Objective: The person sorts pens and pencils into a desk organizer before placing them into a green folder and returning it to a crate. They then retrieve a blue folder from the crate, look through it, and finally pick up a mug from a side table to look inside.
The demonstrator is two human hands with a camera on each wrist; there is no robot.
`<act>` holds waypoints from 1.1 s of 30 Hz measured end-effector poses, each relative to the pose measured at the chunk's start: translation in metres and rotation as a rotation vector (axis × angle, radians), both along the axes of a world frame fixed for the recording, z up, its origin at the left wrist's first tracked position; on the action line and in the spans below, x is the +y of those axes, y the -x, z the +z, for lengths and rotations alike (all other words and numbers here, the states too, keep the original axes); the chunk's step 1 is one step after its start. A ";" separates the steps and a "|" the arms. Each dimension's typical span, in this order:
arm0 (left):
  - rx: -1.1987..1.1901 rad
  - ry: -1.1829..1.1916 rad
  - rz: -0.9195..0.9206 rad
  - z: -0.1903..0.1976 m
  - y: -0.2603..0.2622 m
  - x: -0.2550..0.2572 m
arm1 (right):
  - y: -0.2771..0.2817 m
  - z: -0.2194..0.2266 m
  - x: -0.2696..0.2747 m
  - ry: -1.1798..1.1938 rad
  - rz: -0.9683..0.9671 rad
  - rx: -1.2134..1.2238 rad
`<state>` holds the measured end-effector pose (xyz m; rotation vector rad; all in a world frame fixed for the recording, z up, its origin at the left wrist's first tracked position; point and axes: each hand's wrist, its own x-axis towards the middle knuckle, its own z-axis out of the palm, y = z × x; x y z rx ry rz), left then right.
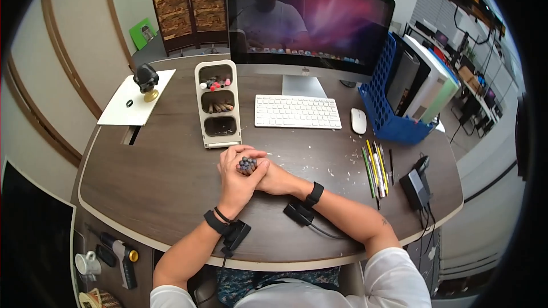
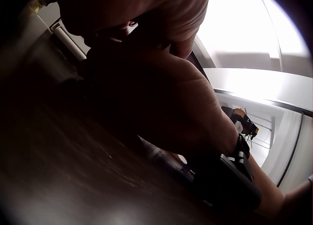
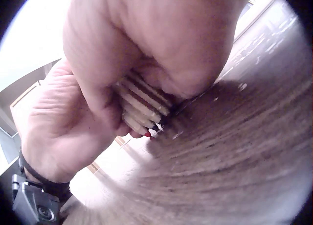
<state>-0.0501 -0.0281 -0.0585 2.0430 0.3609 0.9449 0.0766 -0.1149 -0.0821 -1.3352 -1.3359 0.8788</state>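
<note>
Both hands meet at the desk's (image 1: 142, 177) centre, wrapped together around a bundle of pencils (image 1: 246, 165) held upright, blunt ends up. The left hand (image 1: 237, 179) curls round the bundle from 7 o'clock and the right hand (image 1: 273, 178) closes on it from 3 o'clock, so the pencils are clamped between both palms; the right wrist view shows their tips (image 3: 146, 118) down near the wood, probably so they can be squared level against the desk.

At 11 o'clock from the hands stands a three-slot holder (image 1: 217, 104), its top two slots holding more pens and pencils, the lowest looking empty. Loose pencils (image 1: 377, 168) lie in a row at 3 o'clock, within the right hand's reach. A keyboard (image 1: 297, 112) and mouse (image 1: 358, 120) sit at 1 o'clock before the monitor (image 1: 308, 20), and a blue rack (image 1: 388, 108) of folders stands beyond them.

No brand, label or writing can be read; the monitor's logo is too small to make out.
</note>
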 end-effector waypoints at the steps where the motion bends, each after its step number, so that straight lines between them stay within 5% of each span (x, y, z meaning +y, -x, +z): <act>1: 0.018 -0.011 -0.013 0.000 0.001 0.000 | 0.000 -0.003 0.000 -0.011 -0.013 0.018; 13: 0.104 -0.011 -0.027 0.001 0.003 0.001 | 0.008 0.004 -0.005 0.022 -0.084 -0.029; 17: 0.050 0.314 -0.145 0.007 0.004 -0.004 | 0.008 0.003 -0.009 0.052 -0.105 -0.110; 33: 0.067 0.281 -0.133 0.003 0.006 -0.003 | 0.013 0.006 -0.010 0.072 -0.149 -0.186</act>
